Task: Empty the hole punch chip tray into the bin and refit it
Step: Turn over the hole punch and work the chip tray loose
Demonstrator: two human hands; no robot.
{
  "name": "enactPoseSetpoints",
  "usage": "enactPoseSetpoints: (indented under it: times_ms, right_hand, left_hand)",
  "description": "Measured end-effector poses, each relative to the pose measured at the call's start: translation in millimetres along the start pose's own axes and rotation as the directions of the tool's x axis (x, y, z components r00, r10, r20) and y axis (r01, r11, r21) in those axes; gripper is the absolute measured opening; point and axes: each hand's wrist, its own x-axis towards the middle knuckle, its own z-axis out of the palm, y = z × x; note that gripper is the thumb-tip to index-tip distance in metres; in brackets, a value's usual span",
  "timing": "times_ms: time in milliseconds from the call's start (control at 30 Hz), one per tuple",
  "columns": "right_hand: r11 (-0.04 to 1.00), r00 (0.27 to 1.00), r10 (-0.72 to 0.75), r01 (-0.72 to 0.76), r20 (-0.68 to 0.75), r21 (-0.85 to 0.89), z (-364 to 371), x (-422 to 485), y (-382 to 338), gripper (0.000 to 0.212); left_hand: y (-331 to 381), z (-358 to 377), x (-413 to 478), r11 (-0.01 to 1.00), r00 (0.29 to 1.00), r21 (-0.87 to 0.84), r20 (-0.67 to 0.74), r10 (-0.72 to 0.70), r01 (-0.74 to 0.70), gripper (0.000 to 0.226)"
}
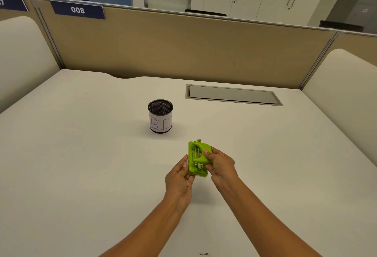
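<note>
Indoors, cream desk (81,154), bin (160,122), tan partition (183,48).

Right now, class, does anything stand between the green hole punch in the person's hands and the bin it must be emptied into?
Nothing visible does. The left hand and right hand hold the hole punch nearer the camera than the bin and slightly to its right; only the desk surface shows between them.

Centre of frame, on the pale flat desk (81,154): black mesh cup labelled BIN (160,122). Below and right of it, lower centre: green plastic hole punch (196,158), held above the desk, left hand (179,181) on its left side, right hand (221,165) on its right. Up and right of the cup, set into the desk: grey rectangular cable hatch (232,94). Behind the desk, across the frame: tan partition panel (183,48), blue number plate 008 (77,10) at its upper left.
</note>
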Motion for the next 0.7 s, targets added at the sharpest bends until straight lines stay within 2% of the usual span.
enactPoseSetpoints:
  times_ms: [133,333,467,700]
  right_hand:
    - [1.0,1.0,-0.015,0.014,-0.003,-0.021,-1,-1,1,0.037]
    - [0.977,0.991,-0.131,0.127,-0.011,-0.17,0,-1,7,0.039]
    - [0.931,0.979,-0.201,0.203,0.037,-0.304,1,-4,14,0.039]
    - [0.818,0.959,-0.244,0.285,0.147,-0.499,6,-15,29,0.036]
  left_hand:
    - [0,-1,-1,1.0,1.0,0.015,-0.009,-0.006,0.006,0.036]
    - [2,-1,1,0.998,1.0,0.055,-0.03,-0.011,0.013,0.031]
    - [8,0,2,0.974,1.0,0.227,-0.026,-0.011,0.016,0.019]
    - [20,3,6,0.916,0.999,0.4,0.001,-0.047,0.043,0.024]
